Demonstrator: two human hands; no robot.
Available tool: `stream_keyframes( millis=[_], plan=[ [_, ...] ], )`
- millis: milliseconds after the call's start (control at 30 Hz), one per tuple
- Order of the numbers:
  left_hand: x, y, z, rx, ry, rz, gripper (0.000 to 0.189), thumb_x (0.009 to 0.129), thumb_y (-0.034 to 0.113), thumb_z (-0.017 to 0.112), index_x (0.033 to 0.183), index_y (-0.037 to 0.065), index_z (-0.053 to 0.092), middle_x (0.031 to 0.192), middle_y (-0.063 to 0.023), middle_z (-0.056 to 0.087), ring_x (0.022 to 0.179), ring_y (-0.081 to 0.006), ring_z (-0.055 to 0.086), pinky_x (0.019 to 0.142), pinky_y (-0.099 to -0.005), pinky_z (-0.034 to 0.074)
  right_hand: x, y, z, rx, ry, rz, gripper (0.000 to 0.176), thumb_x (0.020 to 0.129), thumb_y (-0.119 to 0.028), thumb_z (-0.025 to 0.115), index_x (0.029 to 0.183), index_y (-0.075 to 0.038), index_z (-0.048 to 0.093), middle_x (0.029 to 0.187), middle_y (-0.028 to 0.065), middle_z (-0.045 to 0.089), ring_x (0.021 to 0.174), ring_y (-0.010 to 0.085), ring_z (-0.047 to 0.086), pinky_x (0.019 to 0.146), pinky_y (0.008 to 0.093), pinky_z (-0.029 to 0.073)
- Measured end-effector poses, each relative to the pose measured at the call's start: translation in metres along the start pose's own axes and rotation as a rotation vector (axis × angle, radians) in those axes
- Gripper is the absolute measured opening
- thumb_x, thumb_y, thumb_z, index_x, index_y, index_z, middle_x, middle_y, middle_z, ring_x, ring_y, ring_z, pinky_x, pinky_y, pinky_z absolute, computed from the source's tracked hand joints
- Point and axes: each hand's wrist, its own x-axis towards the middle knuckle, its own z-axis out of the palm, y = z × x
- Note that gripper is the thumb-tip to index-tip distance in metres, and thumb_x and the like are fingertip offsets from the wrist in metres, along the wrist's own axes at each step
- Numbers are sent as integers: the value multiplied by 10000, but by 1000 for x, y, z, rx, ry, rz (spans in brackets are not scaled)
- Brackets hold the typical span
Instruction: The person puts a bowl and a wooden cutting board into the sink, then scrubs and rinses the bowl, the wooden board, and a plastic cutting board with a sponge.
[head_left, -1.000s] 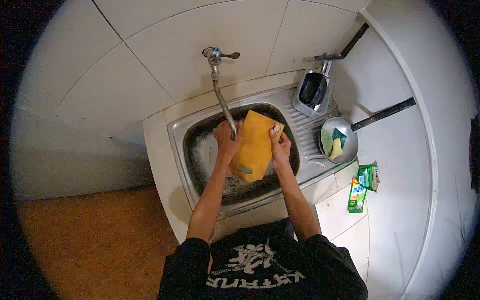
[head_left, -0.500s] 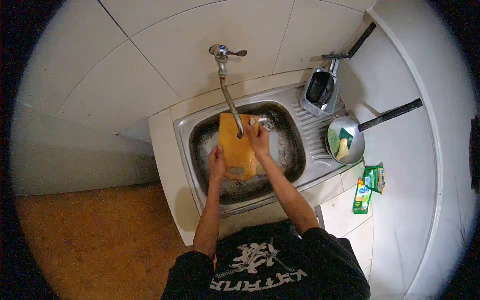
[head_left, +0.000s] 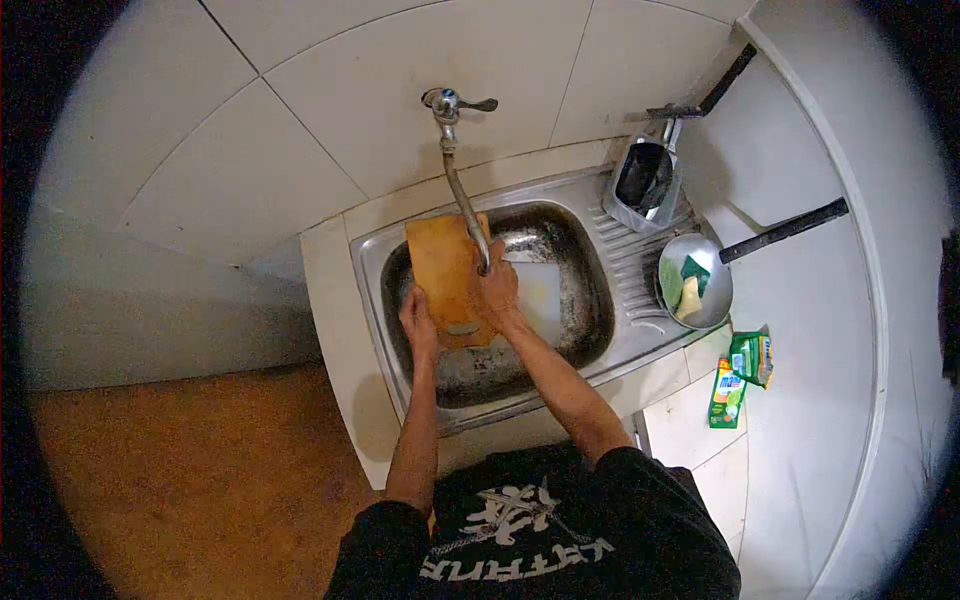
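Observation:
An orange cutting board (head_left: 440, 265) with a slot handle at its near end is held over the sink, below the spout of the tap (head_left: 462, 200). My left hand (head_left: 419, 325) grips its left edge, thumb on the upper face. At the right edge, my right hand (head_left: 497, 288) is closed on the board, with its fingers partly behind the spout's end. A white cutting board (head_left: 540, 290) lies in the sink, partly covered by my right hand and the orange board.
The steel sink (head_left: 597, 345) has a ribbed drainboard on its right. There stand a clear plastic container (head_left: 630, 215) with dark utensils and a pan (head_left: 717, 290) holding green and yellow sponges. Green packets (head_left: 727, 395) lie at the counter's right side.
The orange board has shifted left and slightly away from me, uncovering more of the white board. Both hands have moved left, and my right hand now sits beneath the spout's end.

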Motion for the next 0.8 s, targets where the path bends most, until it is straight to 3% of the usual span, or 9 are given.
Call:
stream_keyframes(
  millis=[67,200,300,400,500,567,633,667,800],
  plan=[
    [2,-12,6,54,46,-52,366,896,352,445,830,2,531,728,15,473,689,-83,416,636,-234,360,9,9,-4,134,-32,-14,366,912,-363,295,932,-1,352,693,294,506,687,421,515,581,485,370],
    [-1,5,41,70,129,-17,354,905,342,428,740,33,481,648,44,373,625,-70,355,564,-237,317,6,6,-37,141,-55,58,336,917,-328,311,856,-2,363,784,275,517,731,402,513,614,488,361],
    [-2,21,58,50,-31,147,363,905,345,426,693,50,438,594,56,295,574,-72,306,522,-262,288,5,26,-51,455,-35,-75,393,917,-331,340,959,53,414,980,279,522,897,386,518,727,452,393],
    [4,19,69,73,-73,-68,398,905,351,424,645,51,427,549,42,276,530,-88,292,508,-286,294,9,43,-58,451,35,-42,620,909,-390,349,1271,102,244,1290,254,337,1207,311,329,989,313,244],
    [14,5,82,201,-96,-34,448,905,361,418,596,36,415,516,16,289,494,-110,310,496,-304,304,25,93,-19,315,350,-131,481,926,-371,295,1140,47,398,1098,238,467,1021,356,446,899,362,331],
    [9,28,100,233,25,125,472,884,359,454,562,15,429,488,-32,361,473,-167,355,496,-321,299,16,82,-43,361,322,-44,492,927,-358,304,1166,65,382,1134,223,457,1054,334,437,921,340,318],
    [11,29,99,403,-58,140,442,864,354,481,592,6,470,533,-64,430,515,-202,411,516,-348,323,16,84,-53,800,177,-17,392,927,-321,351,1118,11,435,1043,123,518,914,179,476,805,283,378],
    [12,29,100,573,-140,153,417,844,349,507,623,-4,510,578,-96,500,557,-236,467,535,-375,347,24,101,-36,704,367,-15,315,928,-295,367,977,0,467,869,65,527,769,122,452,693,265,386],
    [8,25,105,732,-48,121,383,804,347,539,679,-15,560,730,-160,560,691,-300,524,605,-438,390,2,80,-63,654,315,10,328,923,-295,382,955,16,482,839,77,538,756,129,469,684,273,393]
  ],
)
